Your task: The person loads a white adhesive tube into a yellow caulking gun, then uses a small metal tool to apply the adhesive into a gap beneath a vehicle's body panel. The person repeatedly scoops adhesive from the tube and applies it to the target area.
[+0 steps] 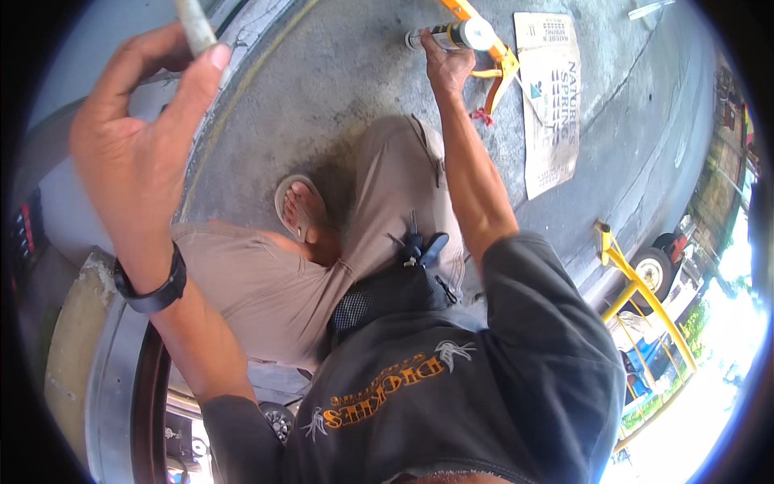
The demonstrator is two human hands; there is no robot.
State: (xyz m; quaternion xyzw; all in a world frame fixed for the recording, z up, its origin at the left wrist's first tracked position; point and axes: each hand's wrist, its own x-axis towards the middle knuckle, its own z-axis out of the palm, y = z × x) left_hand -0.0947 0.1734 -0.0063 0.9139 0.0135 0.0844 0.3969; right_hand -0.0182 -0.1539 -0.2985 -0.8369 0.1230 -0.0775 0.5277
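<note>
Head view looks down on a crouching person. Right hand (446, 64) is closed around a sealant cartridge (451, 35) seated in an orange caulking gun (492, 60) on the concrete floor (339, 81); a flattened cardboard sheet (550, 105) lies just beyond that grip. Left hand (137, 137), raised close to the camera, pinches a grey stick-like object (196, 26) between thumb and fingers.

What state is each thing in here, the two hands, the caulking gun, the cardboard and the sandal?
left hand: raised, thumb and fingers pinching a thin grey stick
right hand: stretched down, gripping the tube
sealant tube: lying sideways, seated in the gun
orange caulking gun: resting on the concrete floor
cardboard sheet: lying flat on the floor
sandal: worn on a foot
yellow cart: standing unattended
</note>
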